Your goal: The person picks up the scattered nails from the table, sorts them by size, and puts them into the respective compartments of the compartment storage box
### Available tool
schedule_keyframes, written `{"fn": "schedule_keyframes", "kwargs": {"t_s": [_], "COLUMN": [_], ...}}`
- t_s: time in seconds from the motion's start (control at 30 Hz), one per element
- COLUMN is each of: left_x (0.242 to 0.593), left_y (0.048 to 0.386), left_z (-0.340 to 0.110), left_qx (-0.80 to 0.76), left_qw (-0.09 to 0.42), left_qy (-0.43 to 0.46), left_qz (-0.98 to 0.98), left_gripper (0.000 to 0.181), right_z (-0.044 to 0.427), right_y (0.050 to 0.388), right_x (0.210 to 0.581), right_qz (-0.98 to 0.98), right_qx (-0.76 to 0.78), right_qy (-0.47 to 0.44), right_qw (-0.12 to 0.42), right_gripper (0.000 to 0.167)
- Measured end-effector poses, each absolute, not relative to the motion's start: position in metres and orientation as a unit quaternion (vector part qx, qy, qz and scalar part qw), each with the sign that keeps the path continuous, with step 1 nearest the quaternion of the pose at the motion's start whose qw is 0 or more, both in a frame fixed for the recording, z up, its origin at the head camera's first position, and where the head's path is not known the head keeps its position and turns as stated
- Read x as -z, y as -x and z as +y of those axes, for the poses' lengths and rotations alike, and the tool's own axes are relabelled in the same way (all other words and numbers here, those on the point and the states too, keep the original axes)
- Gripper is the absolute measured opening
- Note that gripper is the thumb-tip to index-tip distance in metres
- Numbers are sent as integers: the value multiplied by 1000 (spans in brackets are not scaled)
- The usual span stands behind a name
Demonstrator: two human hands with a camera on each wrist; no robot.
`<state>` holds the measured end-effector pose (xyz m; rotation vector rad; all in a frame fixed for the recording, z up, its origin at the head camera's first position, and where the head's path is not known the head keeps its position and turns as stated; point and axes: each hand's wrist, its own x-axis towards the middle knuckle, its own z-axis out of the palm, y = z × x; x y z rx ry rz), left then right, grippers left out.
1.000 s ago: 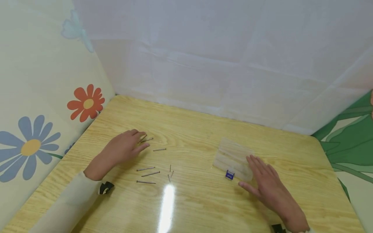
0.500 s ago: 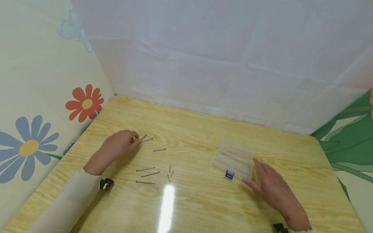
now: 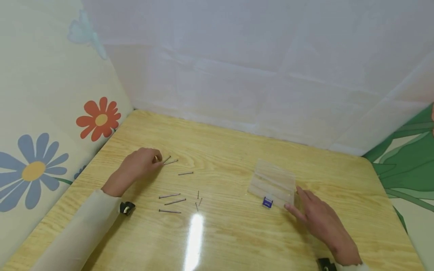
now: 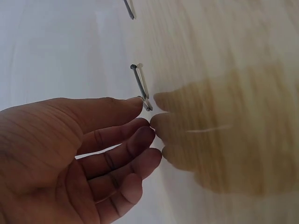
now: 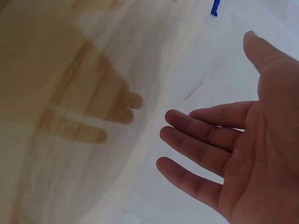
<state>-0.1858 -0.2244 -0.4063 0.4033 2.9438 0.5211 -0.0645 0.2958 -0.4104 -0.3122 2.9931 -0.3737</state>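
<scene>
In the head view my left hand (image 3: 137, 165) is beside two crossed nails (image 3: 170, 162), its index finger bent and its thumb by their near ends. From the left wrist, the left hand (image 4: 88, 149) has its thumb tip over part of one nail, a second nail (image 4: 139, 83) just beyond; a gap shows between thumb and fingertips, and no grip is visible. My right hand (image 3: 322, 220) is by the right edge of a clear plastic box (image 3: 272, 180) with a blue tab (image 3: 267, 203); touching is hard to tell. The right hand (image 5: 252, 140) has its fingers spread and holds nothing.
One long nail (image 3: 185, 173) lies right of the crossed pair. Nearer the front are several more long nails (image 3: 175, 201), with several short nails (image 3: 198, 201) to their right. The wooden table (image 3: 223, 241) meets a white cloth (image 3: 237, 67) at the back.
My left hand has drawn back slightly from over the crossed nails, and its index finger has bent toward the thumb. My right hand has shifted slightly right, its fingers closer together. The nails look unmoved.
</scene>
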Motion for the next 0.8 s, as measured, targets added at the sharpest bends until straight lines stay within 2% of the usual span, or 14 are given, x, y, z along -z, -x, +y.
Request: {"fn": "schedule_keyframes", "kwargs": {"t_s": [0.47, 0.8], "left_x": [405, 404], "left_y": [188, 188], "left_z": [-220, -219], "left_qx": [-158, -142], "left_qw": [49, 55], "left_qy": [-128, -119], "left_qz": [978, 981], "left_gripper": [8, 10], "right_z": [296, 297], "right_y": [66, 68], "right_x": [412, 413], "right_qz": [983, 982], "right_qx": [135, 141], "right_qy": [108, 100], "right_qw": [55, 72], "right_gripper": [82, 81]}}
